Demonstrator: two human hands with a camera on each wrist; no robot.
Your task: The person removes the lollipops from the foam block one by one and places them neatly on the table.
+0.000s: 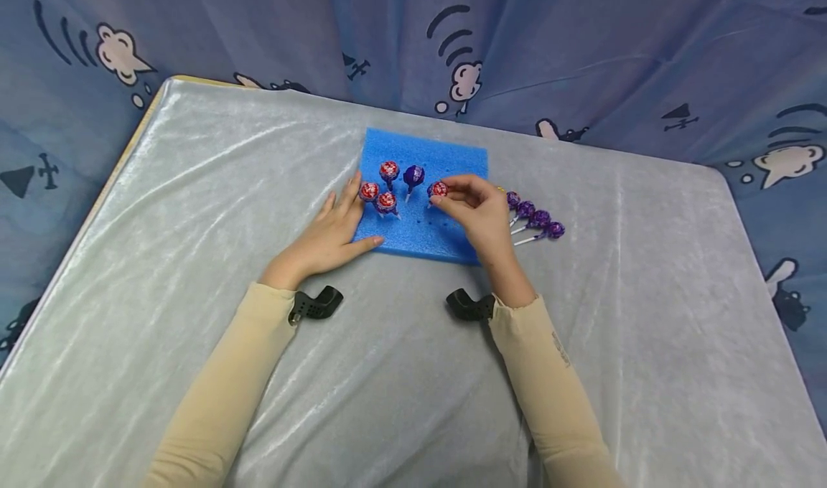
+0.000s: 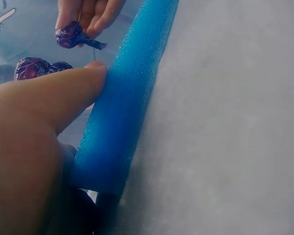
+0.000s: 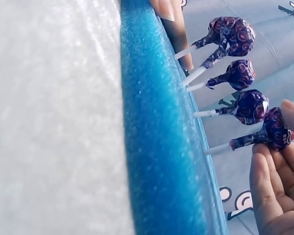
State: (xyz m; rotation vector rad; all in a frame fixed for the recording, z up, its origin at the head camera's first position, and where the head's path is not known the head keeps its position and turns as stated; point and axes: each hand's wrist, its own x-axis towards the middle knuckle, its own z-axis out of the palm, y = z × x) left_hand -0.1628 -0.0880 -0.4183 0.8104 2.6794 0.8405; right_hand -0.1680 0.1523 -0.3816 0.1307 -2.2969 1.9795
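Note:
A blue foam board [image 1: 452,156] lies on the table with lollipops standing in it by their white sticks. Three red-wrapped lollipops [image 1: 386,202] are grouped at its left, and a purple one [image 1: 413,176] stands near the middle. My right hand [image 1: 481,214] pinches another red-topped lollipop [image 1: 437,189] by its wrapped head, between thumb and fingers. In the right wrist view, this lollipop's stick [image 3: 219,148] reaches down to the foam; how deep it sits is hidden. My left hand [image 1: 329,233] rests at the board's left side, fingers straight, thumb along the front edge.
To the right of the board, several purple lollipops [image 1: 539,219] lie in a row on the grey cloth-covered table [image 1: 646,294], partly behind my right hand. Small holes dot the foam. A blue patterned curtain [image 1: 388,36] hangs behind the table.

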